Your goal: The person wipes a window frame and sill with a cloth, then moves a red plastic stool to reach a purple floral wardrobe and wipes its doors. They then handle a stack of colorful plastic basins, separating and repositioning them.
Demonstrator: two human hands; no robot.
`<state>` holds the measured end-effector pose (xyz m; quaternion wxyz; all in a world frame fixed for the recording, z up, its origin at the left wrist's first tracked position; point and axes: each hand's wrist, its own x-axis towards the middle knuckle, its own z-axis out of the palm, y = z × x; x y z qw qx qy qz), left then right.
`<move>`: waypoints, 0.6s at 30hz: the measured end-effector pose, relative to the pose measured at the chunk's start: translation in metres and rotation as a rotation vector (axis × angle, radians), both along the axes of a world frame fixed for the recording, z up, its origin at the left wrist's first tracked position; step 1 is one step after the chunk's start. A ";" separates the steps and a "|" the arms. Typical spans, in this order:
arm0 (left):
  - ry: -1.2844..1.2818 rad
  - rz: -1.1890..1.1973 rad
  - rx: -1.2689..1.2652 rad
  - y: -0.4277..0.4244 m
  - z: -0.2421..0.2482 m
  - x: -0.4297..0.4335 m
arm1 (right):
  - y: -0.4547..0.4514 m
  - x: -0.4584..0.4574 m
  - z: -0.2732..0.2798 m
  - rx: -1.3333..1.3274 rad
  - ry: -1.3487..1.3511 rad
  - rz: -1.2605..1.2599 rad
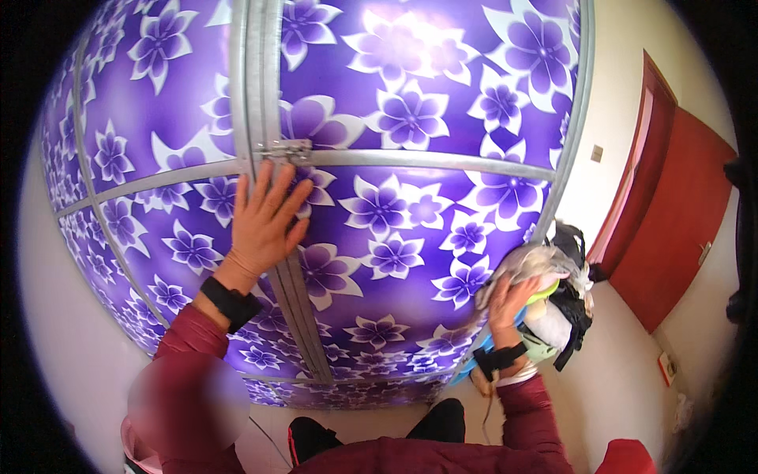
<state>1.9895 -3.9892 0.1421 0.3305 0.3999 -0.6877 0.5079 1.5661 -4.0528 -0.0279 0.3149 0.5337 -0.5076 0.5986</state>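
Note:
A cabinet with purple, white-flowered panels [395,256] and silver metal frame strips stands before me. My left hand [266,225] lies spread on it, palm down, where the vertical strip [296,314] runs between two panels. Its fingertips reach just under a metal bolt latch [285,151], and nothing is held. At the cabinet's right edge, my right hand [510,302] rests against a greyish, see-through plastic bag [527,260] at the side of a heap. Whether its fingers grip the bag is unclear.
The heap also holds a white bundle [551,326], black straps [577,323] and a light green item [538,349]. Beyond it are a wall switch [596,153] and a red door [669,219], standing ajar. A blurred patch [189,403] covers something by my left arm.

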 end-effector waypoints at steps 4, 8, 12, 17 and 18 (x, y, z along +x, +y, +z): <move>-0.007 -0.018 -0.030 0.001 0.001 0.000 | -0.006 -0.005 0.170 -0.158 0.184 -0.027; 0.010 -0.022 -0.006 0.003 0.000 0.001 | -0.005 0.058 0.335 -0.398 0.102 0.006; 0.022 -0.040 0.006 0.004 0.001 0.001 | 0.008 0.190 0.367 -0.562 0.351 -0.010; 0.008 0.000 0.006 0.005 0.001 -0.001 | 0.033 0.307 0.335 -0.615 0.825 0.319; 0.001 0.018 -0.002 0.005 0.000 -0.001 | 0.032 0.311 0.341 -0.599 0.875 0.317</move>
